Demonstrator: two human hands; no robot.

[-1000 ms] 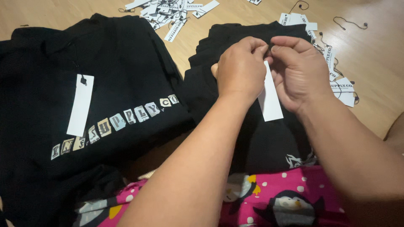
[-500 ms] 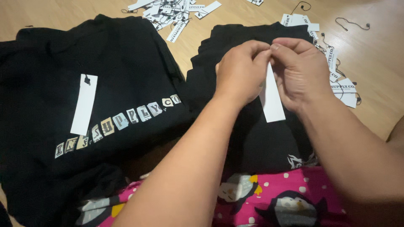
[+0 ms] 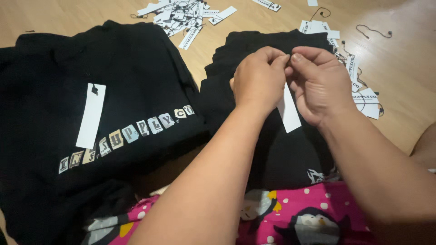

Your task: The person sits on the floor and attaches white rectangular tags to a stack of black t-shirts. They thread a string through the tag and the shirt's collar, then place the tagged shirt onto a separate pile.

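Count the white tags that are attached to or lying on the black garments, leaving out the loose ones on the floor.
2. One white tag lies on the left black garment; another hangs between both hands over the right stack. Folds may hide more.

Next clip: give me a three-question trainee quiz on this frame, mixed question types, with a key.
1. True or false: the white tag hangs between the left hand and the right hand.
2. The loose pile of tags on the wooden floor lies: A) at the far edge of the view, B) on the pink cloth, C) under the left garment.
3. What lies flat on the left garment, beside its printed lettering?

Key: 1 true. 2 A. 3 A second white tag with a dark string at its top.
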